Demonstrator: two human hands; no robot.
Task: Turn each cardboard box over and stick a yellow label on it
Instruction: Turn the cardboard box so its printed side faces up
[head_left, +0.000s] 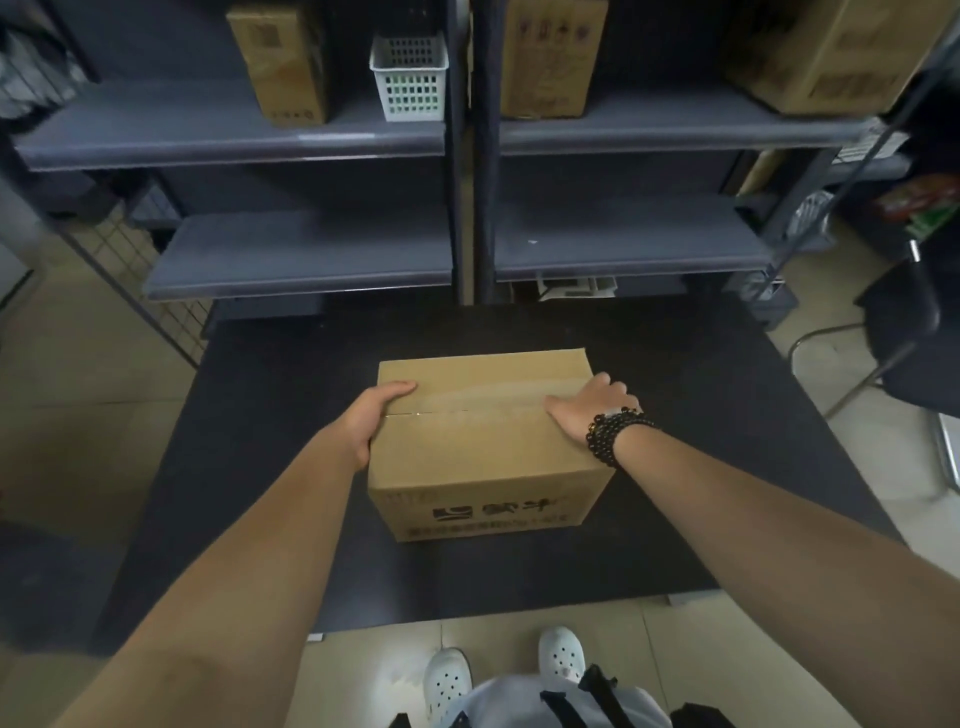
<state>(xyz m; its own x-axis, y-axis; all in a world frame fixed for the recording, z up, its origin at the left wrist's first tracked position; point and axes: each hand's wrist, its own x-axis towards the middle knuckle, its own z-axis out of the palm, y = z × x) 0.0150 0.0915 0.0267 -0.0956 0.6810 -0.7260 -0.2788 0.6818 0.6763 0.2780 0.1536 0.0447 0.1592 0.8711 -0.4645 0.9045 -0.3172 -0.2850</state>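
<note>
One cardboard box (483, 441) sits mid-desk (727, 441), roughly centred ahead of the person, taped seam on top running left-right. Long axis of the box also looks left-right, so the seam line is the natural roll axis.

Left hand (371, 423) is on the left end: palm against the side face, thumb hooked over the top edge, fingers wrapped down the side and mostly hidden. Right hand (589, 410), the one with the bead bracelet (613, 431), lies flat on the top face at the right end, fingers (602, 387) spread toward the far-right corner. Both press on the box, neither is clenched around it; it's a two-palm clamp, not a grasp.

Key relation: hands bracket the box across its long axis, equally near. Judgement: a turn-over would tip it toward or away from the person about that axis.

No yellow label visible anywhere. More boxes (553, 57) stand on the far shelves (234, 145), well apart.
</note>
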